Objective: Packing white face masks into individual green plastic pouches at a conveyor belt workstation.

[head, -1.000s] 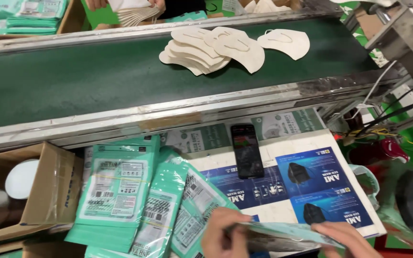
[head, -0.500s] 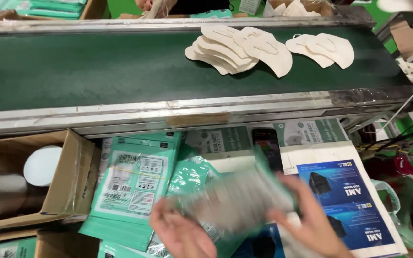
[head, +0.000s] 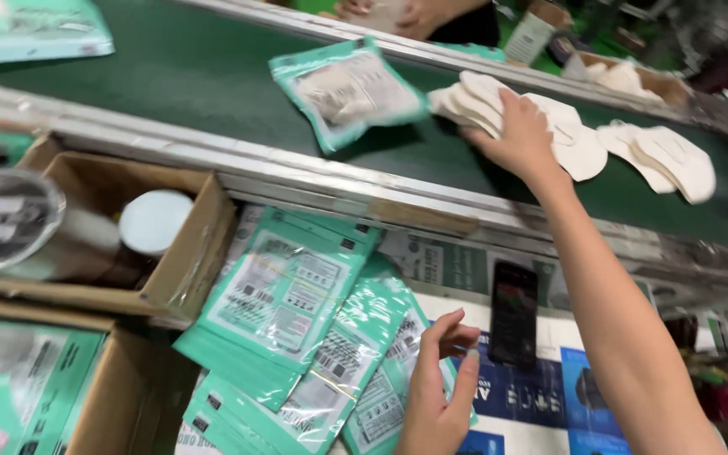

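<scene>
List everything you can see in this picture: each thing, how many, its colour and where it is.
conveyor belt: one, dark green, across the top
sealed pouch: one, teal, lying on the belt
face masks: a loose pile, cream, on the belt at right
flat pouches: several, teal, stacked below the belt
cardboard box: one, brown, left, holding a white roll
phone: one, black, on printed blue cartons
another person's hand: beyond the belt, top
left hand: empty, fingers curled, above the pouches
right hand: reaching onto the masks
</scene>
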